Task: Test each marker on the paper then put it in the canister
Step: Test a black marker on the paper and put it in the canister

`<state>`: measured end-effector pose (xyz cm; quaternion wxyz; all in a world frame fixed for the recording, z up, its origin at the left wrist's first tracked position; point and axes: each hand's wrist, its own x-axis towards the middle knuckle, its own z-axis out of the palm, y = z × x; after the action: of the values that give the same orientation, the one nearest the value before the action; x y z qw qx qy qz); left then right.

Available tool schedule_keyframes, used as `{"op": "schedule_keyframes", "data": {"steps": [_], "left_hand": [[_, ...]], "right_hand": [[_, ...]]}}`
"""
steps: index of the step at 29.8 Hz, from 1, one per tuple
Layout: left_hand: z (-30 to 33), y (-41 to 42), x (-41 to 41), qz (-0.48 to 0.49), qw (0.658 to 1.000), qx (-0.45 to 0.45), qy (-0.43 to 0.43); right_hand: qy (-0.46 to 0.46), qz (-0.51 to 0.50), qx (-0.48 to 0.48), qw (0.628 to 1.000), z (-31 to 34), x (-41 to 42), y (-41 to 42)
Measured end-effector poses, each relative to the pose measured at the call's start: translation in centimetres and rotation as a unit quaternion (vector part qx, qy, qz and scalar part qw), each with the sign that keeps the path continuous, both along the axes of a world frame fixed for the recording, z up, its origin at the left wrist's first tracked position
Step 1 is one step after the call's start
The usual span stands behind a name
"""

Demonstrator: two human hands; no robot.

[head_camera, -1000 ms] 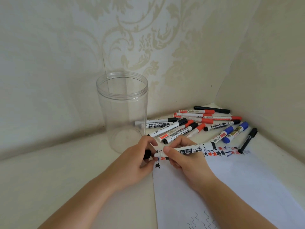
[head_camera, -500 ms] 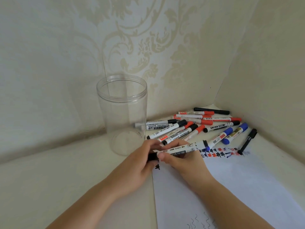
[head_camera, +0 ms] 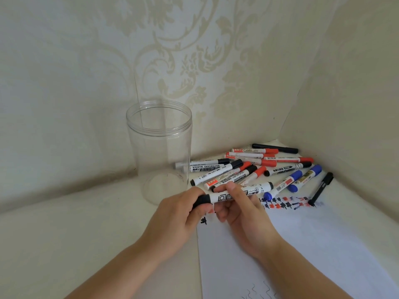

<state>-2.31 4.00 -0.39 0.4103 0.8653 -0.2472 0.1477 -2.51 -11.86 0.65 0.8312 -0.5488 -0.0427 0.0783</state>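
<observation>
two hands meet at frame centre on one black-capped marker (head_camera: 224,197): the left hand (head_camera: 179,214) pinches its cap end, the right hand (head_camera: 244,210) grips the white barrel. it lies level above the paper's (head_camera: 302,244) top left corner. the clear canister (head_camera: 159,147) stands upright just behind, the loose markers (head_camera: 254,167) piled to its right on the tabletop (head_camera: 64,223).

Soft, even daylight fills the scene, somewhat dim and yellowish. Shadows are faint, the clearest a pale one on the wall (head_camera: 103,134) left of the clear canister (head_camera: 159,147). The wide lens bends lines near the edges. Focus is mostly sharp, with slight softness on the hands.
</observation>
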Motion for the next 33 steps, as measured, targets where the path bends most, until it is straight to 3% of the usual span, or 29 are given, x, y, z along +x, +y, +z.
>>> {"op": "schedule_keyframes", "data": {"steps": [5,9,11,14,17,20,24,28,30,33], "left_hand": [[1.2,-0.1,-0.2,0.004,0.984,-0.176,0.012],[3.4,0.3,-0.9,-0.01,0.948,-0.315,-0.049],[5.3,0.9,-1.1,-0.013,0.929,-0.344,-0.139],[9.6,2.3,-1.2,0.005,0.901,-0.307,-0.308],[13.3,3.6,-0.9,0.051,0.886,-0.26,-0.381],[14.9,4.2,0.5,0.131,0.915,-0.153,-0.351],[13.3,4.2,3.4,0.15,0.95,0.041,-0.27],[11.7,4.2,3.9,0.145,0.97,0.071,-0.183],[11.6,4.1,3.8,0.151,0.972,0.082,-0.162],[11.4,4.1,3.8,0.175,0.953,0.11,-0.222]], "right_hand": [[-0.005,0.03,0.006,1.0,0.0,0.4,0.3],[-0.031,-0.034,-0.069,0.997,0.1,0.4,-0.4],[-0.027,-0.066,-0.11,0.991,0.5,0.1,-0.6],[-0.014,-0.112,-0.176,0.978,0.7,0.2,-0.5],[-0.059,-0.17,-0.325,0.929,0.4,0.5,-0.1],[-0.129,-0.189,-0.48,0.847,-0.9,1.1,0.1],[-0.15,-0.236,-0.623,0.731,-2.1,1.4,0.5],[-0.163,-0.18,-0.703,0.668,-1.7,1.4,0.0],[-0.19,-0.169,-0.707,0.66,-2.0,1.6,-0.3],[-0.269,-0.181,-0.694,0.643,-2.9,2.3,-0.7]]}}
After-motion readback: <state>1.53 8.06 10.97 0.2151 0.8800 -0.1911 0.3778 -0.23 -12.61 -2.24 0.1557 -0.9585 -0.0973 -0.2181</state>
